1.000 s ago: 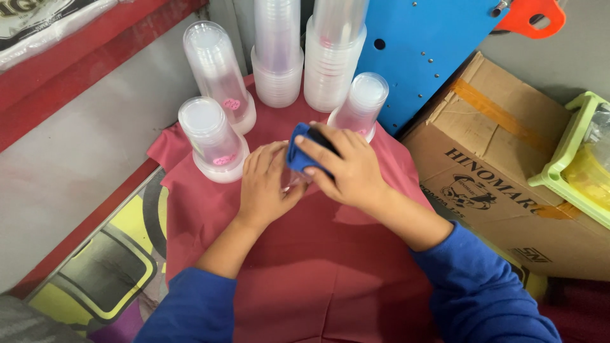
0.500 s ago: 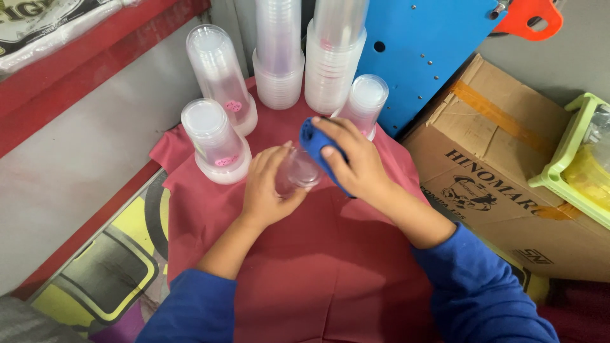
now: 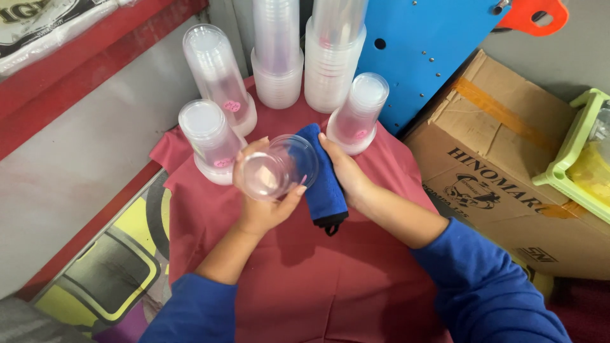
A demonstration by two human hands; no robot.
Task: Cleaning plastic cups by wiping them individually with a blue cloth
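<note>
Clear plastic cup (image 3: 279,167) sits tilted in my left hand (image 3: 264,200), its open mouth facing up toward me, above the red cloth (image 3: 318,279) and just in front of the upside-down cup stacks (image 3: 213,136). To wipe it well, I judge that I should keep the cup steady and press the blue microfibre cloth (image 3: 324,181) against its wall. My left fingers curl around the cup, thumb at the rim. My right hand (image 3: 346,171) holds the blue cloth against the cup's side, fingers mostly hidden behind it.

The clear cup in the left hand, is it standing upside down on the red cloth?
No: the left hand holds the clear cup lifted above the red cloth, tilted with its open mouth toward the camera.
</note>
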